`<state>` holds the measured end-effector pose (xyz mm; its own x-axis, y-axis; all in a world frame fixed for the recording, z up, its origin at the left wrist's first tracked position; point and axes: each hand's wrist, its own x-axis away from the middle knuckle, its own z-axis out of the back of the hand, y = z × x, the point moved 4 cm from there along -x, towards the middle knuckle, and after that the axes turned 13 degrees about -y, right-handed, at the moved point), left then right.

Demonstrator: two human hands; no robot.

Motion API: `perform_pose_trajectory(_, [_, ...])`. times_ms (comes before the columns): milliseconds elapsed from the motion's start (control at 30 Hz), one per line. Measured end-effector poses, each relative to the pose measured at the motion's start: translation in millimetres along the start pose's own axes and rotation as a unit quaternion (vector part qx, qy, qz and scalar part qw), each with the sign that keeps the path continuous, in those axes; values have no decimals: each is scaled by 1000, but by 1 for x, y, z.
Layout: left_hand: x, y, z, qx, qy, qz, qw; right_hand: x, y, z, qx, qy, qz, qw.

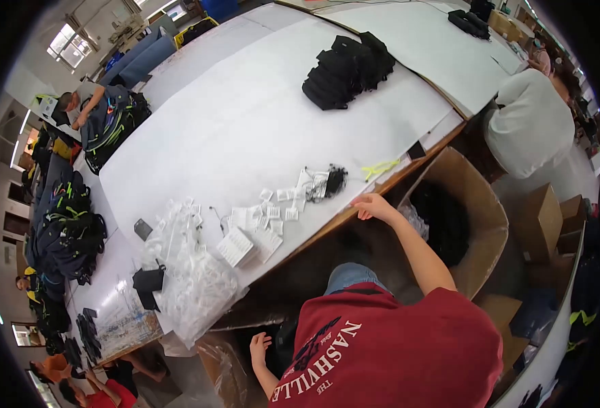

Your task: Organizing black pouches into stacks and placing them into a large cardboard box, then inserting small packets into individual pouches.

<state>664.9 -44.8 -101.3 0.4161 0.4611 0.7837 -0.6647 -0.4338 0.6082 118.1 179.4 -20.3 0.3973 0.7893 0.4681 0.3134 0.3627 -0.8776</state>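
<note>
My right hand is at the near edge of the white-topped table, fingers loosely stretched and nothing seen in them. Just beyond it lie a bunch of black strings and yellow thread snips. My left hand hangs below the table edge, fingers apart and slightly bent, holding nothing visible. Small white tags are scattered along the edge, beside a stack of white printed cards. A heap of clear plastic bags spreads to their left, next to a small black fabric piece.
Black folded fabric pieces are piled on the table's far side. At my right stands an open cardboard box with black goods inside. Dark backpacks lie along the left, where a person handles another. A white-covered seat back stands at the right.
</note>
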Motion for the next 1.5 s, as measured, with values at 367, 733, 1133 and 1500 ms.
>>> perform_pose_trajectory(367, [-38,192,-188,-13,-32,-41,999,-184,-196,196,271,322,114,900])
perform_pose_trajectory(733, [-50,390,-293,-185,-199,-39,961,-273,-261,282,553,327,76,762])
perform_pose_trajectory(1133, [-165,533,-398,108,-171,-252,946,-121,-200,143,344,110,329,872])
perform_pose_trajectory(1500, [-245,508,-367,226,-124,-174,950,-225,-198,155,409,167,295,847])
